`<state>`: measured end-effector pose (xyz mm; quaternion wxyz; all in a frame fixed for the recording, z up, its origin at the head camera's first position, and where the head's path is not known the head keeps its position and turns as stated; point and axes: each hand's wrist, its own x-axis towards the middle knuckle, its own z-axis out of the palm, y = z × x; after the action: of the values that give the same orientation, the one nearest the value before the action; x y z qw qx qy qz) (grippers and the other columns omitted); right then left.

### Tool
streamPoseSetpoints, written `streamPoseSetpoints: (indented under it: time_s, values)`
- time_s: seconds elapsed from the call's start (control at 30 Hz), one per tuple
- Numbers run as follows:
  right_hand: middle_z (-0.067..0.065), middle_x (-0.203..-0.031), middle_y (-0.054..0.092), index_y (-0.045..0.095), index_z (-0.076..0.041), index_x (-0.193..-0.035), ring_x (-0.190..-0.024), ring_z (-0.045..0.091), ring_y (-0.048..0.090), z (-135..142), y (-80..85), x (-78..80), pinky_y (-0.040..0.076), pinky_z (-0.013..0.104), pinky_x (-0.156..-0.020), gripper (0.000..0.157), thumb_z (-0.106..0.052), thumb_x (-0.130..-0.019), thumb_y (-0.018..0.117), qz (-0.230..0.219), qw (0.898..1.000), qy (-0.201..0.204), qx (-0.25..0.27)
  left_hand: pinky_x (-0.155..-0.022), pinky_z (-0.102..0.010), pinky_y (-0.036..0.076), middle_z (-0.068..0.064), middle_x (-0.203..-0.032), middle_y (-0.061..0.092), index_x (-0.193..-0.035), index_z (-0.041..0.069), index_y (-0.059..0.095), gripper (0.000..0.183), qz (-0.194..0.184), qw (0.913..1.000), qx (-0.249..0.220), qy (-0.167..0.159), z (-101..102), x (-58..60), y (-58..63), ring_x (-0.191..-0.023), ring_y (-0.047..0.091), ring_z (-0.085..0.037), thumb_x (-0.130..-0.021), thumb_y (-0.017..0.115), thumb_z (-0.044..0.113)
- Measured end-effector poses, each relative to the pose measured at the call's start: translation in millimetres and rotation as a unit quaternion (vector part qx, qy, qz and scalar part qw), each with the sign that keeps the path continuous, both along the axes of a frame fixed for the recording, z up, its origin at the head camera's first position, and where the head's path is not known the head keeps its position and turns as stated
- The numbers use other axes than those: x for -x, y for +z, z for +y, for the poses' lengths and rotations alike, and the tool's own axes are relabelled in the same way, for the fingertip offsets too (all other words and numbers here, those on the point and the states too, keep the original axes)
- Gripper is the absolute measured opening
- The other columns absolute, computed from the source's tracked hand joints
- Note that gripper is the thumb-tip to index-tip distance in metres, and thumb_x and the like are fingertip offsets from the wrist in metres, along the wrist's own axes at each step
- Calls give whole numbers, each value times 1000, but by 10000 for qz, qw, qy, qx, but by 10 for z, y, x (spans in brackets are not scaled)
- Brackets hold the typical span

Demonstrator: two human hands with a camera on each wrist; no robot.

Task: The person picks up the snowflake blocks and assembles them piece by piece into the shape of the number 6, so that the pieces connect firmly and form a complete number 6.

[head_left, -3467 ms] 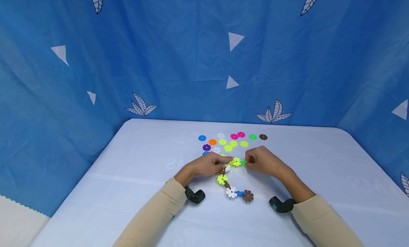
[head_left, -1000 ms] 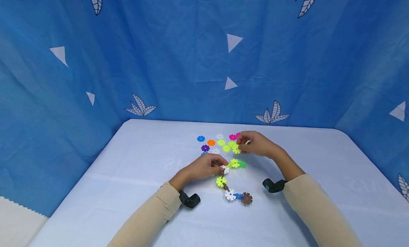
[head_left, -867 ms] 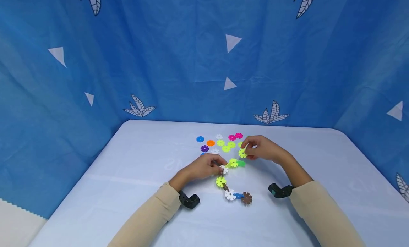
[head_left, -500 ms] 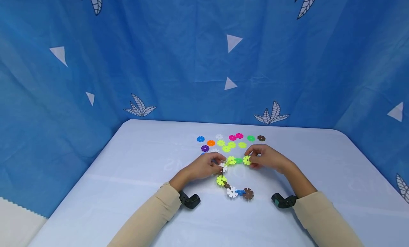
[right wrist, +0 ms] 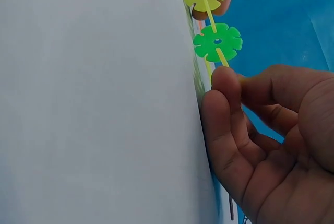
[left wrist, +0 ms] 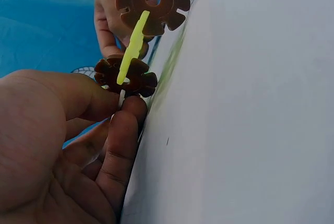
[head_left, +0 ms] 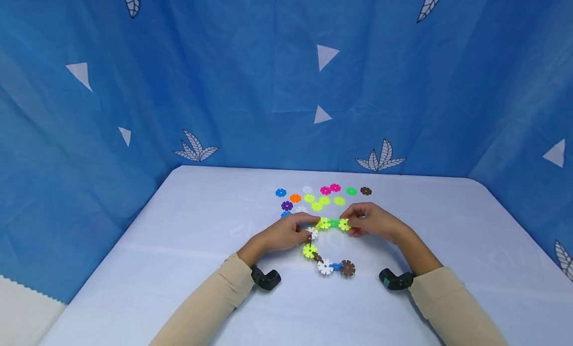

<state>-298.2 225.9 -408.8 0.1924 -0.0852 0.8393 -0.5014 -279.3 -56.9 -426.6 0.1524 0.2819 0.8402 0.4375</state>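
Interlocked discs (head_left: 310, 250) curve in a C over the table (head_left: 215, 296); the left hand (head_left: 286, 232) pinches a white disc (head_left: 313, 233) in its grip, probably bracing them, while the right hand (head_left: 373, 220) pinches the yellow end disc (head_left: 344, 224) against a green disc (head_left: 334, 223) (presumably seating slots).

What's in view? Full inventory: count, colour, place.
Disc chain: 1, multicoloured, C-shaped, table centre.
Loose discs: 14 visible; 4 yellow, 2 blue, 2 white, 2 pink, 1 each orange, purple, green, brown; beyond the chain.
Table: 1, white, under the discs.
Backdrop: 1, blue, white prints, behind table.
Pale surface: 1, white, lower left.
Wrist devices: 2, black, one per wrist.
Sleeves: 2, beige, forearms.
Left hand: 1, chain's left, pinching white disc.
Right hand: 1, chain's end, pinching yellow disc.
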Motion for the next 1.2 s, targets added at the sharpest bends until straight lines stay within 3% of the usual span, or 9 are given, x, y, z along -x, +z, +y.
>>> streamPoseSetpoints:
  time_s: [0.27, 0.4, 0.53, 0.73, 0.93, 1.13, 1.2]
  values:
    - [12, -100, 66, 72, 0, -114, -81, 23, 67, -18, -3, -4, 58, 33, -76, 18, -6, -99, 65, 55, 9999, 78, 113, -72, -28, 46, 5, -124, 66, -146, 18, 57, 47, -150, 9999, 11, -62, 2, 23, -6, -77, 55, -14, -100, 60, 9]
    - [12, -98, 67, 71, 3, -114, -79, 22, 67, -35, 12, -12, 58, 33, -76, 18, -4, -99, 64, 89, 9998, 147, 143, -72, -27, 45, 8, -133, 64, -145, 17, 57, 47, -289, 9995, -38, -117, 9, 36, -18, -85, 55, -12, -99, 61, 8]
    - [12, -95, 67, 71, 5, -111, -77, 21, 66, -62, 19, -32, 58, 34, -74, 16, -1, -99, 63, 137, 9998, 125, 98, -68, -26, 42, 10, -145, 54, -144, 16, 57, 47, -265, 9995, 1, -172, 16, 45, -23, -78, 50, -12, -98, 62, 9]
    - [11, -94, 67, 72, 4, -109, -75, 20, 66, -118, 19, -53, 58, 33, -73, 14, 1, -98, 63, 209, 9998, -23, -49, -67, -28, 41, 8, -126, 67, -144, 18, 58, 48, -337, 9993, 134, -68, 9, 51, -11, -74, 47, -14, -98, 64, 10]
    - [12, -93, 67, 72, 4, -107, -74, 19, 65, -184, 16, -66, 58, 33, -72, 13, 2, -97, 63, 280, 9994, -199, -99, -73, -28, 43, 8, -141, 58, -144, 18, 58, 48, -482, 9988, 61, -21, -1, 54, -5, -86, 52, -11, -97, 65, 9]
    - [12, -92, 67, 71, 4, -105, -73, 19, 66, -211, 19, -77, 58, 33, -71, 11, 2, -98, 63, 276, 9993, -198, -180, -66, -28, 39, 3, -118, 69, -143, 16, 58, 48, -516, 9986, -55, -100, 0, 57, -4, -71, 42, -14, -96, 64, 6]
    - [12, -94, 66, 70, 4, -106, -73, 19, 66, -204, 27, -83, 58, 33, -71, 11, 2, -98, 62, 230, 9995, -150, -170, -66, -28, 39, 5, -119, 69, -143, 17, 59, 48, -516, 9986, -82, -104, -2, 61, -13, -71, 43, -14, -96, 64, 7]
